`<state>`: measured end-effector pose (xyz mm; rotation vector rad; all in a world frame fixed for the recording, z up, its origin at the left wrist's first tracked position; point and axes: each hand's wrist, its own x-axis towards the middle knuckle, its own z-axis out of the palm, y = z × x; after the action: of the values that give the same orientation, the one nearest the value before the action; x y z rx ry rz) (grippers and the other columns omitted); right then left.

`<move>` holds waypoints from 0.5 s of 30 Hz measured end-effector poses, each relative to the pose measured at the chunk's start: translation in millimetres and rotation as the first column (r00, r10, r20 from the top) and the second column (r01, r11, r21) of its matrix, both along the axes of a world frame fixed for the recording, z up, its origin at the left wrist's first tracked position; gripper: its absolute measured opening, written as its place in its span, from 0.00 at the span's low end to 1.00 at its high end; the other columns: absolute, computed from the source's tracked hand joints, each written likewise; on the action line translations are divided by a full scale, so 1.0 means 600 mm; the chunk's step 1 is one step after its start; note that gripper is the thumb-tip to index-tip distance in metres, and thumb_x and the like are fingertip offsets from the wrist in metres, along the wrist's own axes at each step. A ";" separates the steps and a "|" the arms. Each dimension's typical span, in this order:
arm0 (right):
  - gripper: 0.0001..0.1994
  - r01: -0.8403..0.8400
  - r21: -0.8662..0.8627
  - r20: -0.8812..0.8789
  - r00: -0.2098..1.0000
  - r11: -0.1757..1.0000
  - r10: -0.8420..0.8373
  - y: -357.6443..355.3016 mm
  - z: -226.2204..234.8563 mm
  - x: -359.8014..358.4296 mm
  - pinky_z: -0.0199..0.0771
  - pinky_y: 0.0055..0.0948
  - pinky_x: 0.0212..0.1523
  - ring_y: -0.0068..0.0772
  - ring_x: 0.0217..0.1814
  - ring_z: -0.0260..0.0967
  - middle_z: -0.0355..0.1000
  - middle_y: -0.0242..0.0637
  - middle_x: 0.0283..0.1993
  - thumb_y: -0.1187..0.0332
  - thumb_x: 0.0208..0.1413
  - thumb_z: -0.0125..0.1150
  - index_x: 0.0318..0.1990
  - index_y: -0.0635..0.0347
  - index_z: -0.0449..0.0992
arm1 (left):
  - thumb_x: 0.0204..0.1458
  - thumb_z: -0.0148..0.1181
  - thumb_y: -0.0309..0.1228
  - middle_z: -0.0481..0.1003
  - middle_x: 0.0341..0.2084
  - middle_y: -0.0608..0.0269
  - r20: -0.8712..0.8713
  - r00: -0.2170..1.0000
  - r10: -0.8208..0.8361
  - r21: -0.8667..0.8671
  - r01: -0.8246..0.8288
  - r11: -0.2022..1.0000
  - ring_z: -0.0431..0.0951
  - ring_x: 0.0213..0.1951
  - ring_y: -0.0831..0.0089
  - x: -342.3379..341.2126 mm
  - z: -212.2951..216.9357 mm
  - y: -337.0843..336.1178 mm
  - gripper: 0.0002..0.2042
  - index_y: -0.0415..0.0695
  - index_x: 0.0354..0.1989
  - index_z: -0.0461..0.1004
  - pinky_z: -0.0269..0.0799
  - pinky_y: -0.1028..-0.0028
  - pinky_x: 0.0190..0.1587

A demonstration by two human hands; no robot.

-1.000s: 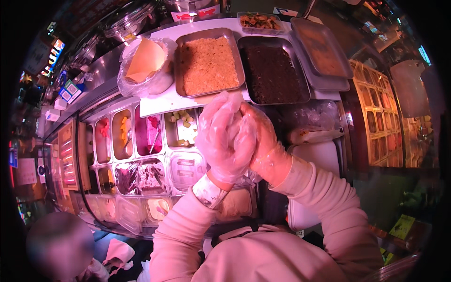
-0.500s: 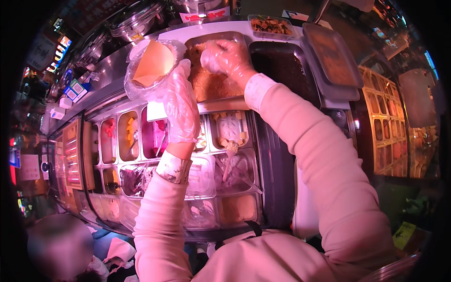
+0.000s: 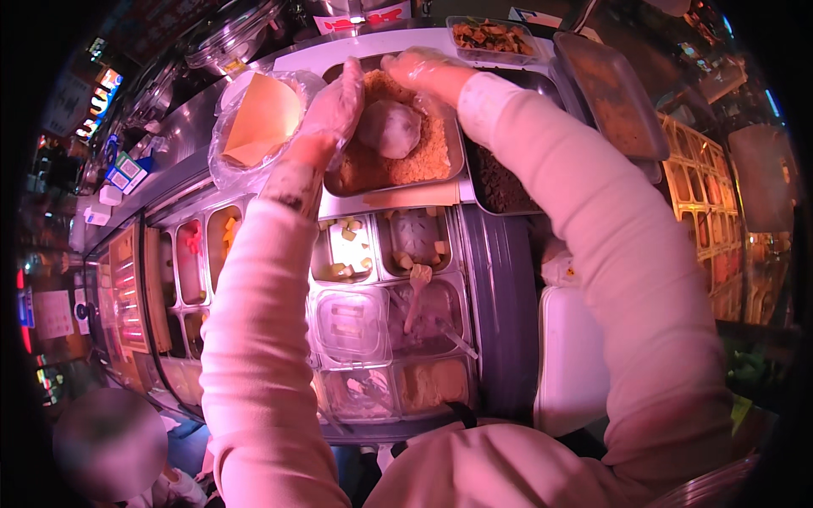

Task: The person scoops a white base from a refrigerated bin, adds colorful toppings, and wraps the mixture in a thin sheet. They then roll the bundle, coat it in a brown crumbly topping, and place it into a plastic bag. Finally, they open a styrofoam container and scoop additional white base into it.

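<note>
A round white ball of dough (image 3: 391, 129) lies in the metal tray (image 3: 398, 188) of orange-brown crumbs (image 3: 428, 161). Along the tray's left side is my left hand (image 3: 337, 103), in a clear plastic glove, its fingers stretched out toward the far edge. My right hand (image 3: 428, 69), gloved too, reaches over the far right corner with fingers extended to the left. Neither hand touches the ball. Brownish paper sheets (image 3: 264, 118) sit on a clear plastic bag (image 3: 222, 161), left of my left hand.
A dark tray of black crumbs (image 3: 501, 182) adjoins on the right, partly under my right sleeve. Behind it stands a clear box of chopped food (image 3: 493, 38); a lidded container (image 3: 610, 93) is farther right. Nearer me are several topping pans (image 3: 343, 250), a clear lid (image 3: 349, 326) and a spoon (image 3: 415, 300).
The white ball now shows in the crumbs. My right hand has opened from its closed pose and moved to the far corner; my left hand has moved right, from the paper to the tray.
</note>
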<state>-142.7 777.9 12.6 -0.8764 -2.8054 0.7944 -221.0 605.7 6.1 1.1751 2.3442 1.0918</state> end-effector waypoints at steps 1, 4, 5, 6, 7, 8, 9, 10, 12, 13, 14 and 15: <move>0.27 -0.072 0.058 0.071 0.995 0.996 0.068 -0.001 -0.008 -0.012 0.72 0.40 0.64 0.48 0.64 0.75 0.78 0.45 0.60 0.46 0.65 0.49 0.58 0.55 0.81 | 0.68 0.21 0.63 0.73 0.60 0.33 -0.045 0.999 -0.003 -0.068 0.000 0.998 0.66 0.68 0.40 -0.020 -0.013 0.016 0.45 0.33 0.62 0.73 0.58 0.59 0.72; 0.25 -0.046 -0.046 0.057 0.997 0.998 0.049 -0.019 -0.020 -0.035 0.71 0.39 0.64 0.46 0.64 0.75 0.78 0.45 0.60 0.50 0.66 0.48 0.58 0.56 0.80 | 0.68 0.17 0.62 0.73 0.60 0.34 -0.121 0.993 0.005 -0.224 -0.033 0.974 0.65 0.68 0.40 -0.044 -0.042 0.054 0.45 0.35 0.61 0.75 0.58 0.58 0.72; 0.25 0.007 -0.159 0.016 1.000 0.987 -0.005 -0.031 -0.019 -0.044 0.71 0.39 0.64 0.46 0.65 0.75 0.78 0.45 0.60 0.50 0.66 0.49 0.58 0.57 0.80 | 0.68 0.17 0.63 0.72 0.61 0.35 -0.041 0.993 0.110 -0.273 -0.117 0.955 0.65 0.69 0.41 -0.050 -0.045 0.063 0.45 0.36 0.61 0.75 0.58 0.59 0.72; 0.25 -0.048 -0.033 0.087 0.995 0.998 0.050 -0.018 -0.016 -0.058 0.73 0.39 0.59 0.45 0.57 0.78 0.80 0.42 0.56 0.48 0.66 0.49 0.56 0.56 0.81 | 0.67 0.18 0.63 0.72 0.62 0.36 0.037 0.978 0.204 -0.327 -0.181 0.928 0.64 0.69 0.42 -0.040 -0.041 0.077 0.45 0.38 0.62 0.74 0.58 0.59 0.73; 0.25 -0.027 -0.217 0.020 0.999 0.976 0.032 -0.010 -0.025 -0.052 0.73 0.39 0.57 0.44 0.55 0.78 0.80 0.43 0.55 0.48 0.66 0.49 0.55 0.56 0.81 | 0.67 0.18 0.64 0.71 0.63 0.37 0.109 0.947 0.301 -0.381 -0.240 0.893 0.64 0.70 0.42 -0.029 -0.025 0.090 0.44 0.39 0.62 0.74 0.58 0.60 0.73; 0.24 -0.020 -0.394 -0.044 0.999 0.919 0.003 -0.004 -0.038 -0.039 0.73 0.39 0.55 0.43 0.53 0.78 0.80 0.43 0.53 0.48 0.66 0.49 0.54 0.55 0.81 | 0.67 0.21 0.65 0.69 0.65 0.41 0.100 0.964 0.247 -0.386 -0.191 0.902 0.64 0.71 0.48 -0.017 -0.013 0.088 0.43 0.42 0.66 0.71 0.58 0.55 0.72; 0.24 -0.035 -0.557 -0.110 0.993 0.830 -0.031 -0.003 -0.041 -0.024 0.73 0.38 0.53 0.42 0.50 0.78 0.80 0.43 0.52 0.47 0.66 0.49 0.53 0.55 0.82 | 0.66 0.24 0.66 0.67 0.68 0.45 0.083 0.976 0.200 -0.389 -0.152 0.908 0.64 0.72 0.53 -0.004 0.009 0.078 0.42 0.45 0.70 0.67 0.59 0.50 0.71; 0.23 -0.043 -0.574 -0.135 0.990 0.817 -0.043 -0.012 -0.036 -0.014 0.73 0.40 0.49 0.42 0.47 0.77 0.80 0.43 0.49 0.48 0.65 0.50 0.51 0.53 0.82 | 0.66 0.26 0.65 0.68 0.67 0.45 0.088 0.980 0.179 -0.372 -0.134 0.919 0.65 0.71 0.52 -0.007 0.020 0.068 0.41 0.45 0.69 0.68 0.60 0.50 0.70; 0.20 -0.026 -0.686 -0.167 0.979 0.727 -0.121 0.007 -0.050 -0.008 0.73 0.41 0.44 0.41 0.44 0.76 0.80 0.44 0.45 0.48 0.64 0.52 0.48 0.50 0.82 | 0.66 0.29 0.63 0.69 0.66 0.45 0.082 0.995 0.065 -0.294 -0.038 0.955 0.66 0.69 0.51 -0.009 0.027 0.045 0.39 0.44 0.68 0.69 0.61 0.48 0.69; 0.19 -0.019 -0.777 -0.162 0.972 0.630 -0.171 0.012 -0.057 -0.012 0.72 0.41 0.43 0.40 0.44 0.76 0.80 0.44 0.44 0.49 0.64 0.54 0.47 0.49 0.82 | 0.66 0.31 0.62 0.70 0.65 0.45 0.070 0.997 0.019 -0.271 0.000 0.963 0.67 0.68 0.50 -0.015 0.028 0.036 0.38 0.44 0.68 0.69 0.62 0.48 0.68; 0.16 -0.083 -0.662 -0.158 0.987 0.745 -0.031 0.032 -0.063 0.005 0.70 0.39 0.31 0.39 0.32 0.73 0.78 0.41 0.36 0.50 0.62 0.56 0.45 0.49 0.81 | 0.66 0.32 0.60 0.70 0.65 0.45 0.047 0.998 -0.029 -0.259 0.040 0.965 0.68 0.67 0.50 -0.016 0.025 0.027 0.37 0.44 0.67 0.70 0.63 0.47 0.67; 0.15 -0.104 -0.611 -0.098 0.994 0.785 0.055 0.015 -0.050 0.016 0.68 0.38 0.28 0.38 0.28 0.70 0.77 0.41 0.33 0.51 0.61 0.57 0.44 0.49 0.81 | 0.65 0.34 0.59 0.71 0.64 0.46 -0.003 0.998 -0.055 -0.274 0.052 0.960 0.68 0.66 0.49 -0.023 0.020 0.006 0.36 0.43 0.67 0.71 0.64 0.46 0.66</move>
<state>-133.4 786.9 -17.2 -0.7608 -2.5348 1.7806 -234.6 609.5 18.2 1.1348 2.3620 0.7140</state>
